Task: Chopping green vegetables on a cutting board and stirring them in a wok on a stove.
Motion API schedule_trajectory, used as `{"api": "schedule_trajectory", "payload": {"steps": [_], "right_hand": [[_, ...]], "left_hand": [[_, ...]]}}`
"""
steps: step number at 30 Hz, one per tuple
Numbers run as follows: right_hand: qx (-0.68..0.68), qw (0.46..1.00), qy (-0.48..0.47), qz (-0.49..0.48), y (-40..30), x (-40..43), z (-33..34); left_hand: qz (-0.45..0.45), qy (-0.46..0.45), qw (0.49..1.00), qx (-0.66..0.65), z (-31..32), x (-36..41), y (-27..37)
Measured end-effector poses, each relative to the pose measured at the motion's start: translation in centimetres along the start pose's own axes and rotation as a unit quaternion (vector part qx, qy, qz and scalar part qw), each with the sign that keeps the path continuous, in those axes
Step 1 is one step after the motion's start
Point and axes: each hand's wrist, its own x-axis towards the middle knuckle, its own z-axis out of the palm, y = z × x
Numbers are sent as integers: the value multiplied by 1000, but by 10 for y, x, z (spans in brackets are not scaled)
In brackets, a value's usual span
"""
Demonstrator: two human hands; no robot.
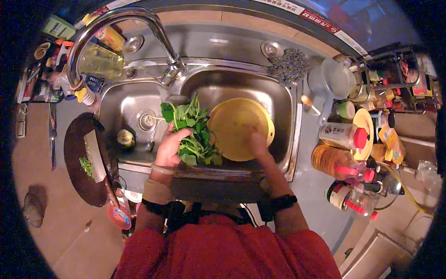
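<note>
A bunch of leafy green vegetables is in my left hand, held over the divider between the two bowls of a steel sink. My right hand is over the right side of a round yellow basin in the right bowl; it is blurred, and its fingers cannot be made out. A cut piece of vegetable lies in the left bowl, near the drain strainer.
A chrome faucet arches over the left bowl. On the left, a cleaver and chopped greens lie on a dark round board. Bottles, a yellow plate and a strainer-like pan stand at right.
</note>
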Motion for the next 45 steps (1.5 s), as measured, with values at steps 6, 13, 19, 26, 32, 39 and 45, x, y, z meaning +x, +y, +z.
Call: {"api": "schedule_trajectory", "payload": {"steps": [6, 13, 19, 26, 32, 39, 45], "right_hand": [[-252, 879, -399, -63, -72, 6, -40], [75, 973, -118, 183, -42, -6, -92], [-88, 953, -156, 243, -21, -4, -115], [240, 906, -141, 319, 72, -27, -28], [322, 881, -13, 348, -35, 11, -116], [-23, 989, 5, 143, -53, 33, -142], [-166, 984, -2, -65, -77, 44, -167]], "left_hand": [[-53, 31, 995, -74, -23, -7, -13], [-100, 23, 991, -84, -21, -28, -9], [-96, 21, 991, -93, -21, -38, -12], [-49, -21, 994, -100, -17, -42, -12], [-43, 27, 992, -116, -32, -55, -19], [-35, 14, 987, -154, -33, -57, -25], [-13, 5, 986, -166, -27, -64, -23]]}}
